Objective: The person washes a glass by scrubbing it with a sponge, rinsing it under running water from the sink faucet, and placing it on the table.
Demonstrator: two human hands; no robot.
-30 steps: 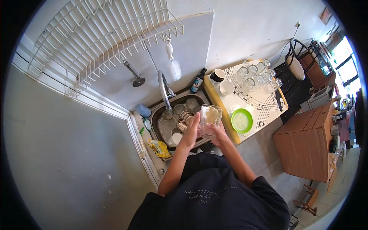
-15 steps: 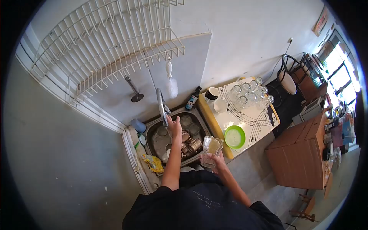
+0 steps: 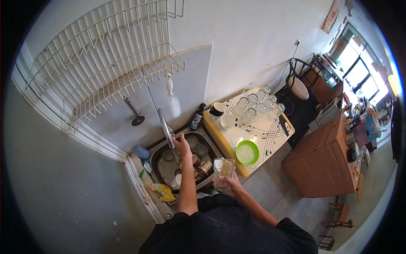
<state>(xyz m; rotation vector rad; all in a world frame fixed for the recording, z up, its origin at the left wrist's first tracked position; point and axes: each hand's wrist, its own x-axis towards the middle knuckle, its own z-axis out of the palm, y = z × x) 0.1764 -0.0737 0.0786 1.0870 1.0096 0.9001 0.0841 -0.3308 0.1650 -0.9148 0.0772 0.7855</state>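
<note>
On my feed, the right hand (image 3: pixel 231 184) is wrapped round the lower part of a glass jar (image 3: pixel 224 167), at the sink's (image 3: pixel 212 143) near right edge, left of the green bowl (image 3: pixel 247 153). The left hand (image 3: pixel 182 145) is up by the tap (image 3: pixel 163 122); I can't tell whether its fingers close on anything. I judge the jar stiff, fairly heavy, breakable and slippery if wet; I'd take it low round the walls, clear of the rim.

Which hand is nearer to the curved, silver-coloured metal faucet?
The left hand: it is right beside the faucet. The right hand is farther away, holding a clear glass container.
</note>
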